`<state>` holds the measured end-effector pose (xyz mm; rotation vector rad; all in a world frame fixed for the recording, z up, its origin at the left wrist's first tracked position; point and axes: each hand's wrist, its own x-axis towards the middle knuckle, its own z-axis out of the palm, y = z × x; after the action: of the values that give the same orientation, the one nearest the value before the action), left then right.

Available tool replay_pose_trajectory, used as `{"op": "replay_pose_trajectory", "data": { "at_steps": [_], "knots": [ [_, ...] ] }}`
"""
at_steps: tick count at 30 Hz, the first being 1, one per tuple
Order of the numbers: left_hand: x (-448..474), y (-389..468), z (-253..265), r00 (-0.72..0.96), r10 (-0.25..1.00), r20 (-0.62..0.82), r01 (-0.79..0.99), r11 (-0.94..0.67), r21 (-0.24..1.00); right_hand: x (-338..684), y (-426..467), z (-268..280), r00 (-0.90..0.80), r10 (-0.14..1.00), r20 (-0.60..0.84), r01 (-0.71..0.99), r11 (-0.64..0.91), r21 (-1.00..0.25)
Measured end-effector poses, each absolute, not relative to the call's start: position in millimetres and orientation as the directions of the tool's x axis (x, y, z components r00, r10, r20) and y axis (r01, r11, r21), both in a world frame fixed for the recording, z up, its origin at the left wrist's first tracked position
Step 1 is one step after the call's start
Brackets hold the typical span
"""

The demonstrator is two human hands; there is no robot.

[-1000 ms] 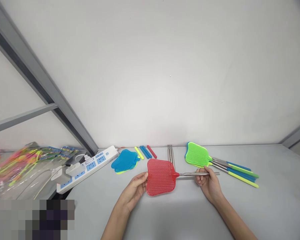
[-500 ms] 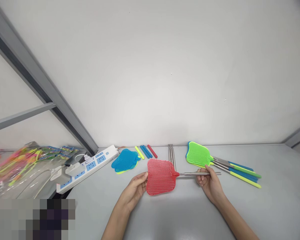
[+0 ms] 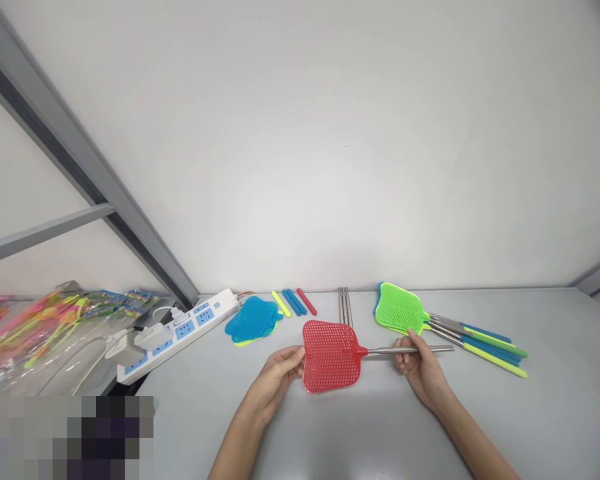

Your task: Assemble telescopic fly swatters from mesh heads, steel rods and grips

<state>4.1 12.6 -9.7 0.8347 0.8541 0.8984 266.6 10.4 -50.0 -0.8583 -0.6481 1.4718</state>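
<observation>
Broadly, the grey worktop ran from the white back wall toward the camera, with a grey metal frame slanting down on the left. A heap of clear-wrapped coloured items lay at the far left, beside a white and blue power strip set at an angle. Both forearms reached in from the lower edge, angled toward each other, wrists low over the surface. Between them lay the red fly swatter, its mesh head flat and close to the worktop, its bare metal rod pointing right. The left hand had its fingers pinched on the head's left edge, thumb on top. The right hand was curled round the rod near its far end, its grip closed on it, knuckles facing away. Behind the right hand rested a stack of finished swatters, a green head on top, with blue and green handles fanned to the right. Loose blue swatter heads lay near the strip. A few spare metal rods and some coloured handle sleeves lay near the wall.
</observation>
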Motion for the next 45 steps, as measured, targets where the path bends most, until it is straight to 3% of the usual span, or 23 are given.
{"op": "replay_pose_trajectory", "data": {
  "at_steps": [24,45],
  "knots": [
    [6.2,14.0,-5.9,0.33,0.89,-0.314,-0.298,0.414,0.86,265.2,11.0,-49.0,0.041,0.994,-0.105,-0.515,-0.069,-0.855],
    [11.7,9.4,-8.4,0.302,0.917,-0.261,-0.234,0.336,0.912,264.2,9.4,-49.0,0.058,0.989,-0.137,-0.435,-0.098,-0.895]
  ]
}}
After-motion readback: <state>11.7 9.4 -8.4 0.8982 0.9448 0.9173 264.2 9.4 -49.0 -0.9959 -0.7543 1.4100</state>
